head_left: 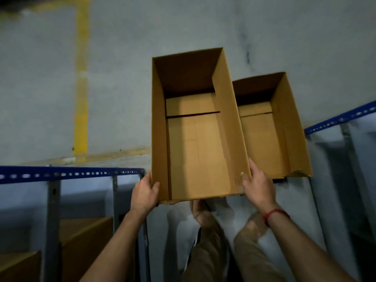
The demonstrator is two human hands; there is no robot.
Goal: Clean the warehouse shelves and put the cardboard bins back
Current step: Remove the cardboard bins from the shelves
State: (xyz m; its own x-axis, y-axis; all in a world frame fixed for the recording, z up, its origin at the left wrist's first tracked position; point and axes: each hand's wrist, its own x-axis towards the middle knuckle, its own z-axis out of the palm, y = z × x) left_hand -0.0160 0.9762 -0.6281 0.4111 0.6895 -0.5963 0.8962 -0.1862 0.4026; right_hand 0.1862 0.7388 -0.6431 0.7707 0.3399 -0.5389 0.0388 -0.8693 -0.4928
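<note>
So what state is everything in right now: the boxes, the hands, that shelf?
held bin: top open, empty, held by both hands.
second bin: top open, empty, unheld, near edge crumpled.
left hand: grips the held bin's near left corner.
right hand: grips its near right corner.
left rack: blue rail on top, lower level holding shelved bins.

Left wall of farther open-topped brown cardboard bin point(264, 139) hidden behind nearer open-topped brown cardboard bin point(195, 151). At right, blue perforated metal shelf beam point(341, 117) blurred, cut by frame edge.
</note>
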